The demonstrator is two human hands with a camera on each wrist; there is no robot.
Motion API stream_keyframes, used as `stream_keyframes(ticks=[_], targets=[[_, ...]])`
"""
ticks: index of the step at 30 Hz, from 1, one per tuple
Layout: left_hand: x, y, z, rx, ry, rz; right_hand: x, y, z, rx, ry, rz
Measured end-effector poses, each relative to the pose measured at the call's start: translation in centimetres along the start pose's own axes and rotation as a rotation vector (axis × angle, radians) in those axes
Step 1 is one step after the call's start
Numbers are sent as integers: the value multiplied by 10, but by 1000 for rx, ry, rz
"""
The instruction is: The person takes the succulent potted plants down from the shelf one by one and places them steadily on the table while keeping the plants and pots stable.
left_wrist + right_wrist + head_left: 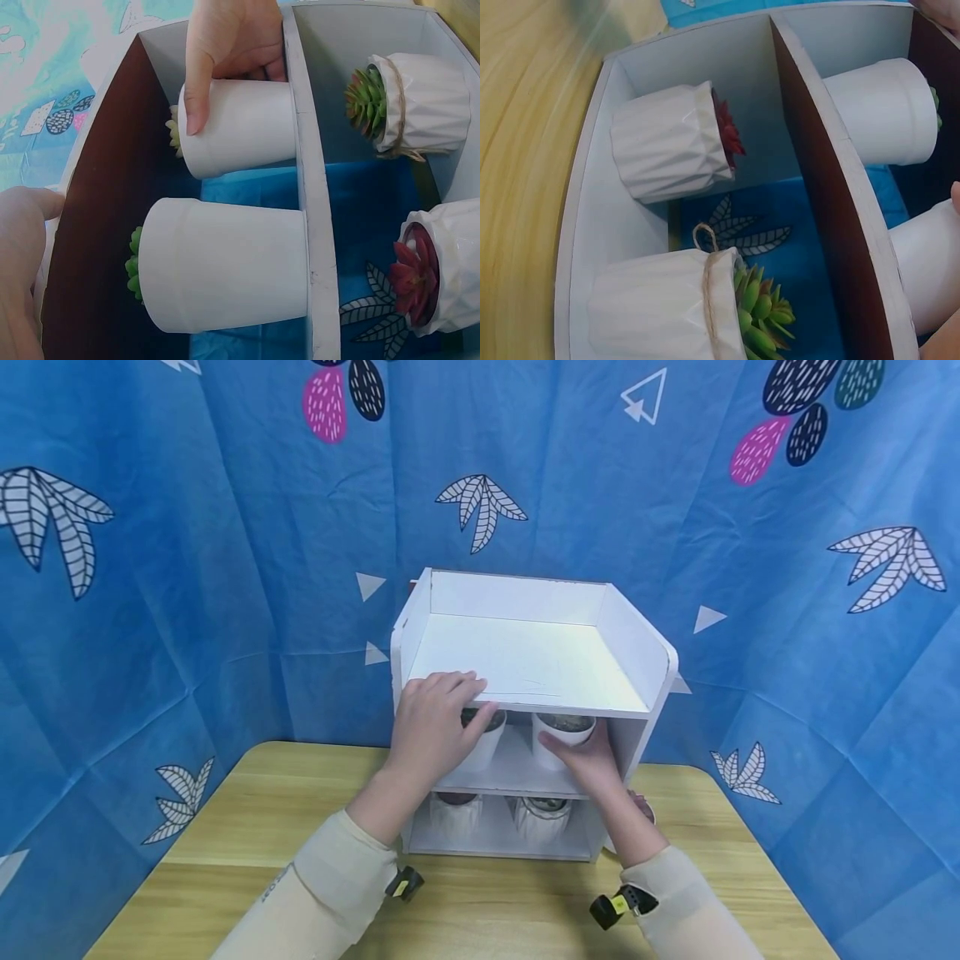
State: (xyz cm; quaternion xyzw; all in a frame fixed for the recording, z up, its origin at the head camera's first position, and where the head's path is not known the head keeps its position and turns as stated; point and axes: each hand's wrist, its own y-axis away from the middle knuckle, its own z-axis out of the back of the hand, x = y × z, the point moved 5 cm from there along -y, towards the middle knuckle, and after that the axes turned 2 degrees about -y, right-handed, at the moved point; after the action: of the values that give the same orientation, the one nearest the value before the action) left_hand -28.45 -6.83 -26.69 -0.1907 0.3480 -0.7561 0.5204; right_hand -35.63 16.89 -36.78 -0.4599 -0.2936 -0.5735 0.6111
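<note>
The left hand (438,718) rests at the left front of a white shelf unit's top board (517,652), fingers laid over it and thumb at the front edge. On the middle shelf the right hand (588,760) grips a smooth white pot (244,124), thumb along its side. Pale leaves of a small succulent (173,131) poke out of that pot. Beside it stands another smooth white pot (225,266) with a green succulent (133,262). In the right wrist view, only a bit of the right hand (949,337) shows at the lower right corner.
The bottom shelf holds two faceted white pots: one (667,142) with a red succulent (727,129), the other (656,304) tied with twine, with a green succulent (761,311). Another pot (649,814) stands partly hidden right of the unit on the wooden table (225,827). Blue curtain (300,568) hangs behind.
</note>
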Motion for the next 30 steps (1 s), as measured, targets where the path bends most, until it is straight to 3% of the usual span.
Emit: stream_keyframes(ticks=[16,30], targets=[[0,0,1,-10,7,-3,4,6,4,22,0,-21],[-1,0,2,-1,1,2,4,19,7,58,-7,10]])
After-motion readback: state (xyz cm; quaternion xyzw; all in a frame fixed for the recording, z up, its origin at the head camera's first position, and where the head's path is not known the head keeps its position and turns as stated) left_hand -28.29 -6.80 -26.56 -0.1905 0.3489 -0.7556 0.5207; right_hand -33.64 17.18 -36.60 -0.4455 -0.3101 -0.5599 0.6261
